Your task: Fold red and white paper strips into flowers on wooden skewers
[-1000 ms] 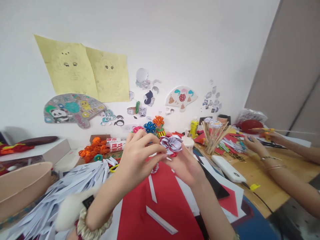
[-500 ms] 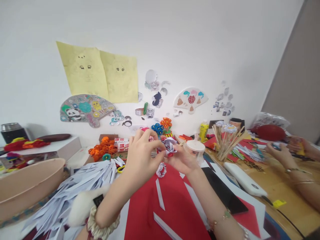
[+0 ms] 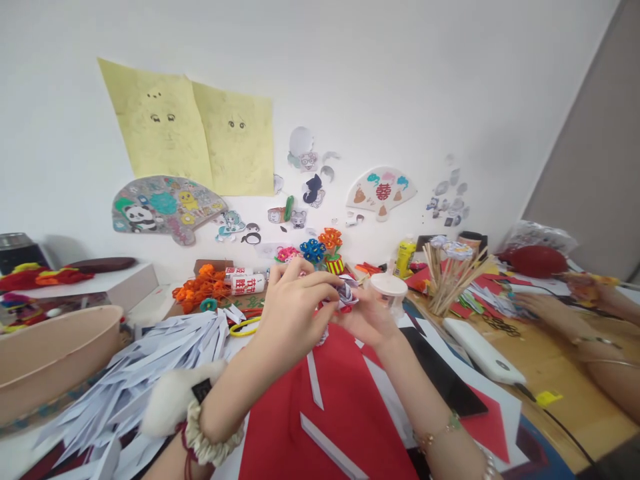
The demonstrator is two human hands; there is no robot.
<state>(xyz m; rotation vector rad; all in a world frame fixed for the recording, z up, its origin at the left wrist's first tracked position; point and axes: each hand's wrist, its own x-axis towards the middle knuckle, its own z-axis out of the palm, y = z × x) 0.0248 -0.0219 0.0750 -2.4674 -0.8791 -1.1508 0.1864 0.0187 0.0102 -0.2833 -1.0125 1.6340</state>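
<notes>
The pale paper flower (image 3: pixel 346 295) is in the air, above the far part of the red sheet (image 3: pixel 357 393). The grip of the right hand (image 3: pixel 369 319) is grasping it from the right. The left hand (image 3: pixel 293 303) has its fingers at the left side of the flower; they partly cover it, so I cannot tell if they pinch or only touch. Two white strips (image 3: pixel 315 381) lie on the red sheet, a pile of folded white paper (image 3: pixel 160 363) is left of it, and a black slab (image 3: pixel 443 373) is to the right.
</notes>
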